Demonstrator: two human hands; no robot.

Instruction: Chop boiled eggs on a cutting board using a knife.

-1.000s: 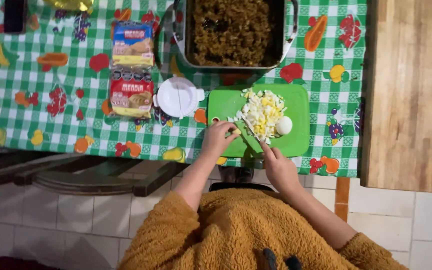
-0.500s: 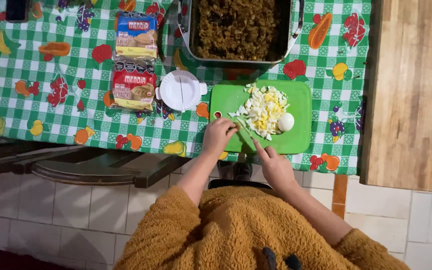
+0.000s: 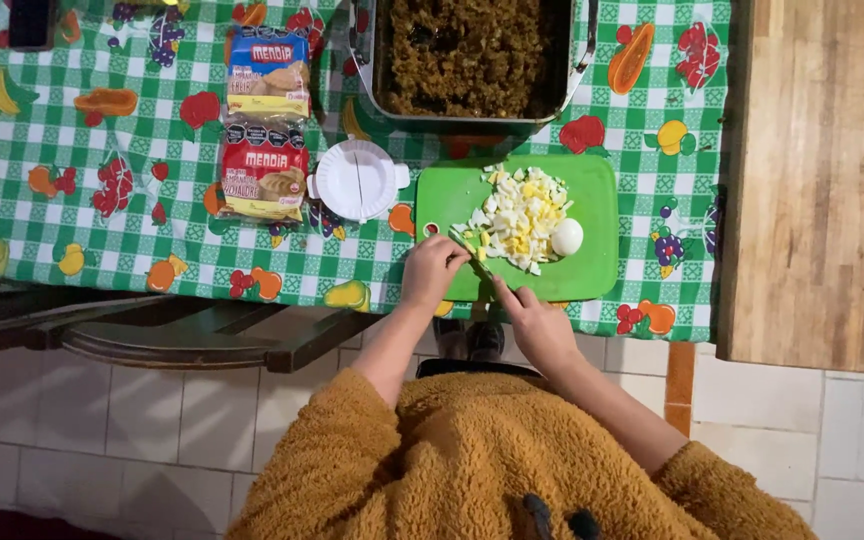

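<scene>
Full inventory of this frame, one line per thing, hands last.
cutting board: 1, green, table edge in front of the person
chopped egg: 1 pile, white and yellow, on the board
whole egg: 1, white, on the board, right of the pile
knife: 1, blade partly hidden, between the hands
pan: 1, metal, holding brown food, behind the board
round press: 1, white, left of the board
packets: 2, yellow and red, left of the press
tablecloth: 1, green-white check with fruit
chair: 1, dark, under the table
wooden counter: 1, right
left hand: on the board
right hand: holding the knife
</scene>
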